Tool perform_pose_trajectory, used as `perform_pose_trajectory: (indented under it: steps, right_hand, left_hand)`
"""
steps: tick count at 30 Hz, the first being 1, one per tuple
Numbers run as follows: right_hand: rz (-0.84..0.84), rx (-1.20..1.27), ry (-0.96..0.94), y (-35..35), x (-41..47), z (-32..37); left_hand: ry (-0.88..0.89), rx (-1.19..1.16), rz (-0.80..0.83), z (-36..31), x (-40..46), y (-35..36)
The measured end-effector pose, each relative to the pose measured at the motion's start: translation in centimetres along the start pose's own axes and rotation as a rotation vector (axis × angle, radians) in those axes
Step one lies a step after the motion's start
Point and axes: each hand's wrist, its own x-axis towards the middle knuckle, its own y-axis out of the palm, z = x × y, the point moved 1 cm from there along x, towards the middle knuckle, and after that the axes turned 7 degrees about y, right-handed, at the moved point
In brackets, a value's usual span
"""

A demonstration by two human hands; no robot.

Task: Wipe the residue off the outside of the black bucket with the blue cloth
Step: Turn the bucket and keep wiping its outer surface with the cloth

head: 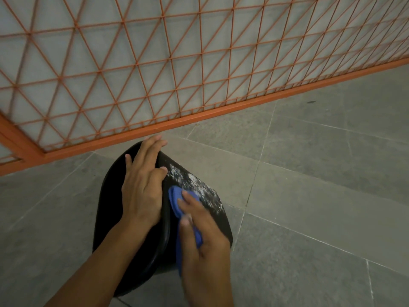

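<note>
1. On the grey tiled floor, low in my view and tipped over, lies the black bucket; white flecked residue speckles its outer wall on the right.
2. My right hand pinches the blue cloth between thumb and fingers and presses it on the wall, at the near edge of the residue.
3. My left hand rests on the bucket with fingers spread and straight, the tips reaching over its far edge to steady it.
4. I judge the bucket light and stiff, with a smooth wall that could roll or slide under rubbing, so bracing it from the top or gripping the rim seems wisest; the cloth is soft and bunches easily.
5. Behind the bucket runs an orange metal grille with its base rail on the floor.
</note>
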Motion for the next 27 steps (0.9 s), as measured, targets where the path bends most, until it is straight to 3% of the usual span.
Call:
perform_pose_trajectory:
  steps: [3, 6, 8, 13, 19, 24, 27]
  right_hand:
    - [0.025, -0.011, 0.103, -1.0, 2.0, -0.3]
    - [-0.017, -0.064, 0.038, -0.6, -0.3, 0.3]
    - [0.042, -0.073, 0.016, -0.1, -1.1, 0.5]
    - [0.008, -0.091, 0.136, -1.4, 1.9, -1.5]
    - [0.065, -0.095, 0.051, -0.7, -0.2, -0.6]
    - [0.071, -0.154, 0.236, -2.0, 3.7, -1.9]
    - [0.043, -0.105, 0.142, -1.8, 0.7, -1.0]
  left_hand:
    - [0.012, 0.01, -0.002, -0.2, 0.3, 0.2]
    - [0.021, 0.0, 0.0, -0.1, 0.3, 0.1]
    - [0.014, -0.005, -0.002, 0.4, 0.2, -0.3]
    - [0.01, -0.022, 0.015, 0.2, 0.2, -0.3]
    - [0.028, 0.005, 0.065, 1.2, 0.4, -0.6]
    - [0.039, -0.018, 0.106, 0.5, 0.7, 0.2]
    - [0.051, -0.044, 0.123, 0.3, 0.4, 0.3]
